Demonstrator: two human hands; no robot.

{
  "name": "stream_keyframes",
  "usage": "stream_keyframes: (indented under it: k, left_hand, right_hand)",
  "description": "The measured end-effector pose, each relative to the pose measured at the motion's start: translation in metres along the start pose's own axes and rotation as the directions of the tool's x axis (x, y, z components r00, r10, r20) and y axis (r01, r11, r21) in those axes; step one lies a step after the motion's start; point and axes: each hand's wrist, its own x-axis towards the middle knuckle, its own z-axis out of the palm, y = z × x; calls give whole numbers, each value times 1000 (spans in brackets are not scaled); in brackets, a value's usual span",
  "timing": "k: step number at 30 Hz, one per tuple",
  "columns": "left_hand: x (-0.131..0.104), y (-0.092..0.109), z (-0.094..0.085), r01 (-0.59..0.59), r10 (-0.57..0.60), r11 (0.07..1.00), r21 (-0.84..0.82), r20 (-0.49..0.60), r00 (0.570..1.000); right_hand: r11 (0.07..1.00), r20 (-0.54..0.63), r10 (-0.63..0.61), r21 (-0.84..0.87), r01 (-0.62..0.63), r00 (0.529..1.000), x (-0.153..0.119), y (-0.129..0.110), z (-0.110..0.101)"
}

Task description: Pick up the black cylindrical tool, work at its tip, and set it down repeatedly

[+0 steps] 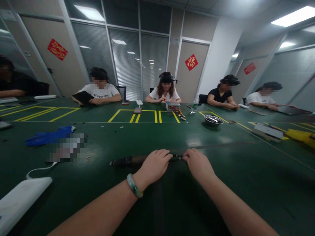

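A long, dark, rod-shaped tool [137,160], which looks like an electric screwdriver, lies on the green table with its narrow metal tip pointing left. My left hand [157,164] wraps over its right part, and a green bangle circles that wrist. Between my hands a thin dark end piece [177,157] with small light spots shows, like a cord or connector. My right hand [198,164] pinches the far end of that piece between thumb and fingers. What lies beneath both palms is hidden.
At left are blue gloves [49,136], a blurred-out device [67,148] on a white cable and a white power bank [23,205]. Farther off stand a metal bowl [213,120] and a water bottle [195,105]. Several people sit across the green table [152,139].
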Motion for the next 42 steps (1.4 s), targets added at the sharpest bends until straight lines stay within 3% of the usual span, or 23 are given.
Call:
stream_keyframes:
  k: [2,4,12,20,24,32,42]
  left_hand:
    - [0,0,-1,4,-3,1000,-10,13,1000]
    - [0,-1,-1,6,-6,1000,-14,21,1000]
    - [1,-5,1,8,-7,999,-40,24,1000]
    - [1,-5,-1,23,-22,999,-44,26,999]
    - [1,-6,0,18,-17,999,-42,22,1000]
    - [0,-4,-2,21,-20,999,-49,17,1000]
    - [1,-6,-1,15,-14,998,-57,22,1000]
  right_hand:
    - [999,-198,-4,49,14,980,12,6,4]
    - [994,-272,-8,102,37,962,22,11,9]
    - [960,-17,-168,224,168,986,22,18,30]
    - [966,97,-197,187,176,976,18,16,29]
    - [982,157,-141,147,118,978,20,14,26]
    - [967,33,-160,205,149,987,13,10,24]
    - [946,36,-163,289,146,986,11,9,27]
